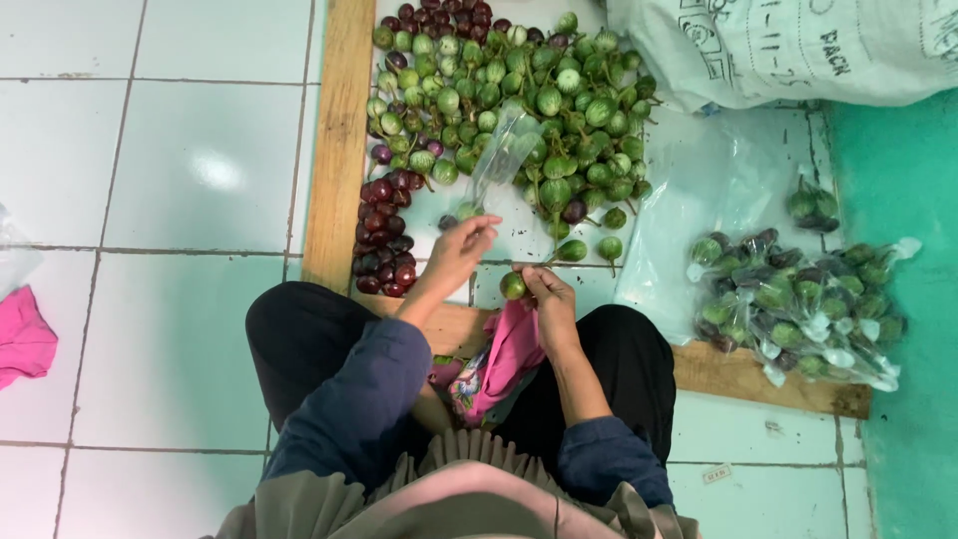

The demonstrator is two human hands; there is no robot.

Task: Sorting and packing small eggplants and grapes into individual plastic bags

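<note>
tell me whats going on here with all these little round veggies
A person sits on a tiled floor sorting small round eggplants. The left hand holds up an open clear plastic bag; the right hand holds one green eggplant. Loose green eggplants and purple ones lie ahead, filled bags to the right.

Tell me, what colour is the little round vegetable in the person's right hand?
The small round vegetable in the right hand is green, seen in the head view.
</note>
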